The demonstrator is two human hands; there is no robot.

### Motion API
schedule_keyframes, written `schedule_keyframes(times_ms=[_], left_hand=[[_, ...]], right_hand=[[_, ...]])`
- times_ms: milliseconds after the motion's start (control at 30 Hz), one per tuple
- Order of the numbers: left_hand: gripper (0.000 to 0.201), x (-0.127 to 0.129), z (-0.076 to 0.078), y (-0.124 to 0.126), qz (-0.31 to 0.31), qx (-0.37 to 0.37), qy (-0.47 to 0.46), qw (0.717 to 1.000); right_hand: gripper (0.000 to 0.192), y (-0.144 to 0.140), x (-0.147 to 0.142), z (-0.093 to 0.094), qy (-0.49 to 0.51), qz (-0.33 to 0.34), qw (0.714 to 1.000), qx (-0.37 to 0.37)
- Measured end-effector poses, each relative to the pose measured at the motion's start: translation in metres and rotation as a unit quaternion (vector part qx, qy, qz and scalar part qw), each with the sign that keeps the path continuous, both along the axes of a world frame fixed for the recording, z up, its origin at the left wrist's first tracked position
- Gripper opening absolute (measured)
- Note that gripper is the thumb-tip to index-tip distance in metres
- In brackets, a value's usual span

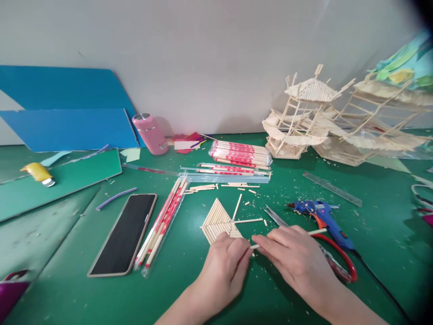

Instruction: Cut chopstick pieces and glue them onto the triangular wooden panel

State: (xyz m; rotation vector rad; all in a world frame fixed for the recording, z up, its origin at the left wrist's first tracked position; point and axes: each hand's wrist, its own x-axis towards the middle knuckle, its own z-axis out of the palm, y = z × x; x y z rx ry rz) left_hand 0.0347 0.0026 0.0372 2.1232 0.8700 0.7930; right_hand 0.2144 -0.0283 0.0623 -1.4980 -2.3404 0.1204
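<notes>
The left hand and right hand both pinched a thin stick over the green counter; it looked light, stiff, easily snapped, best held near its ends.

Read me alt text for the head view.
Left hand and right hand hold a thin wooden stick over a green table, near a fan-shaped stick panel. A blue glue gun lies at right; stick-built models stand behind.
</notes>
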Motion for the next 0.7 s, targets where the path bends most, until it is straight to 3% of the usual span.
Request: schedule_keyframes(times_ms=[700], left_hand=[[0.017,0.0023,-0.0015,-0.0015,0.027,-0.033,0.014,0.999]], right_hand=[[0.029,-0.0051,-0.0086,-0.0037,0.017,-0.040,0.999,-0.010]])
